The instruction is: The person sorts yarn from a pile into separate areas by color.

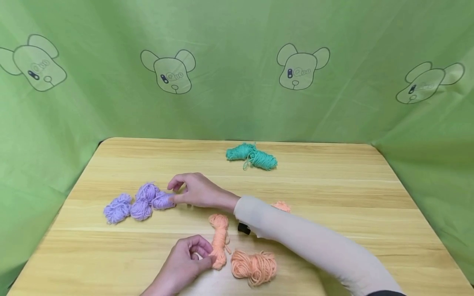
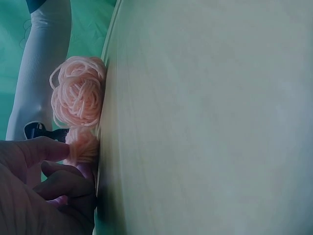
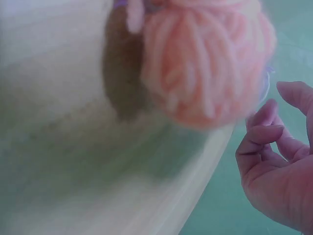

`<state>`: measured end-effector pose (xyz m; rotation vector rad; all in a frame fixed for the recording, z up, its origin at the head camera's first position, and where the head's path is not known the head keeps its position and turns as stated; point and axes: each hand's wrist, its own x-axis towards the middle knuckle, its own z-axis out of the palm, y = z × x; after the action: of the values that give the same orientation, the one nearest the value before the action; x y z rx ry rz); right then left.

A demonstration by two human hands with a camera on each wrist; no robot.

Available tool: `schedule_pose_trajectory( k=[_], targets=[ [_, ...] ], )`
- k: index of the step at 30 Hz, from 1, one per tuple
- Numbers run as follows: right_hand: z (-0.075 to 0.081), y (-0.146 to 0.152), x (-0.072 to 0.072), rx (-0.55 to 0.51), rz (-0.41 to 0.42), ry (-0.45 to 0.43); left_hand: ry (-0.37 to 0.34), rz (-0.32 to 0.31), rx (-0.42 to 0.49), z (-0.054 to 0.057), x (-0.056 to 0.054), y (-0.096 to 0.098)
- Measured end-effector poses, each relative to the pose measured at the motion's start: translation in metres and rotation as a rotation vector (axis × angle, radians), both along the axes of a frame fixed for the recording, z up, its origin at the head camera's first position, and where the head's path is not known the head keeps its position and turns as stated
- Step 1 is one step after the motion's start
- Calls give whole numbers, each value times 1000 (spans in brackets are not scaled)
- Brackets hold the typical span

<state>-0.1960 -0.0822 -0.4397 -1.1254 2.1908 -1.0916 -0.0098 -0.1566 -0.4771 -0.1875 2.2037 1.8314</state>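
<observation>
In the head view my left hand (image 1: 185,263) pinches the lower end of an upright-lying peach yarn skein (image 1: 220,234) between thumb and fingers. The left wrist view shows the thumb on top of this skein (image 2: 82,145) and a fingertip below it. My right hand (image 1: 196,190) reaches across to the left, fingers loosely bent, its thumb right at the rightmost purple yarn skein (image 1: 162,200). In the right wrist view a gap shows between the thumb and fingers of my right hand (image 3: 281,156). More purple skeins (image 1: 117,209) lie grouped to the left.
A thicker peach skein (image 1: 254,266) lies right of the left hand. Another peach piece (image 1: 282,206) is mostly hidden behind the right sleeve (image 1: 307,242). Two teal skeins (image 1: 262,159) lie near the back edge of the wooden table (image 1: 333,172). Green curtains (image 1: 237,107) surround it.
</observation>
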Motion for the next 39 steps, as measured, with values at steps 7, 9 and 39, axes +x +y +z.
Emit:
schedule_pose_trajectory(
  k=[7, 9, 39],
  targets=[
    [5, 14, -2, -23, -5, 3, 66, -11, 13, -29, -2, -6],
    [8, 18, -2, -31, -14, 7, 62, -15, 13, -34, -3, -7],
    [14, 93, 13, -77, -139, -59, 16, -7, -1, -7, -1, -2]
  ],
)
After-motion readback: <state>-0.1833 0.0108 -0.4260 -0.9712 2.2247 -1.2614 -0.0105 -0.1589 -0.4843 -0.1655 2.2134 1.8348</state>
